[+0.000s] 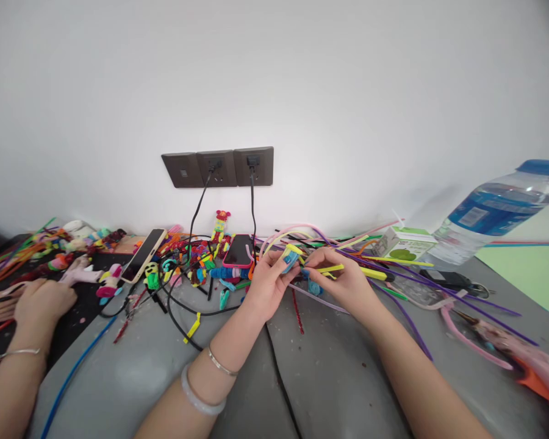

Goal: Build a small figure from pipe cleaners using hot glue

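Observation:
My left hand (269,279) is closed around a small blue and yellow pipe-cleaner piece (291,258), thumb pressed against it. Facing it, my right hand (345,279) pinches a yellow pipe cleaner (332,268) whose ends stick out past the fingers. The two hands are close together just above the table, and their fingertips partly hide where the yellow strand meets the blue piece. A bit of blue fuzzy material (315,288) shows under my right fingers. Behind the hands, long purple pipe cleaners (400,314) fan out to the right.
Finished pipe-cleaner figures (152,275) and scraps crowd the left, beside a phone (144,256). A red-framed phone (238,251) lies behind. Black cables (274,366) cross the grey table. Rightward are a carton (403,245), water bottle (494,210), keys (479,289) and pink-handled tool (507,344). Another person's hand (43,299) works at left.

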Motion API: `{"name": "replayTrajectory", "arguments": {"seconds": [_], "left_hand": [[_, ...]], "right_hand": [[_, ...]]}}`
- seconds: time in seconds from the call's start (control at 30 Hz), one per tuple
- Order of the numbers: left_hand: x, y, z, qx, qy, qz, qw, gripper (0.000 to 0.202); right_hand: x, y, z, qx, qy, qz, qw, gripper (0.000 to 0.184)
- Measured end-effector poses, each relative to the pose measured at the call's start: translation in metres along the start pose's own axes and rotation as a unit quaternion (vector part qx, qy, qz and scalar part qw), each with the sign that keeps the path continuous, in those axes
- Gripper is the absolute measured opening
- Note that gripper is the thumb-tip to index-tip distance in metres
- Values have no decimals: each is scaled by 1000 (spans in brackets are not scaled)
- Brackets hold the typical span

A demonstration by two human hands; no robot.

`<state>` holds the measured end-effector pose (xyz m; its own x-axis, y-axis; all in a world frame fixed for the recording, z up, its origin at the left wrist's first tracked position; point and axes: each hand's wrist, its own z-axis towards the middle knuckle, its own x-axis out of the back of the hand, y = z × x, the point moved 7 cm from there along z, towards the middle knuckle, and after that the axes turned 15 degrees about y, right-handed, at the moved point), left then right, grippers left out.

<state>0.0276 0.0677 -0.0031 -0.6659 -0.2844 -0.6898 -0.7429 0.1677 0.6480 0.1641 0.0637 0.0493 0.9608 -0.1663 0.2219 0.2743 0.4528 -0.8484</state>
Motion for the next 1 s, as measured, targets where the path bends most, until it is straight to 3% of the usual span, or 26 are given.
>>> {"name": "replayTrajectory", "arguments": {"seconds": [0.17, 0.63, 0.87, 1.0], "left_hand": [[3, 5, 1, -64, 12, 65, 996, 37], [-3, 8, -5, -76, -4, 129, 989, 35], [-15, 0, -16, -113, -114, 283, 946, 20], [-22, 1, -23, -116, -182, 286, 934, 16]], "right_hand": [[2, 2, 1, -50, -12, 24, 998, 25], [14, 6, 4, -106, -4, 152, 983, 31], [20, -3, 9, -40, 10, 114, 993, 28], [16, 3, 7, -84, -11, 121, 989, 33]]}}
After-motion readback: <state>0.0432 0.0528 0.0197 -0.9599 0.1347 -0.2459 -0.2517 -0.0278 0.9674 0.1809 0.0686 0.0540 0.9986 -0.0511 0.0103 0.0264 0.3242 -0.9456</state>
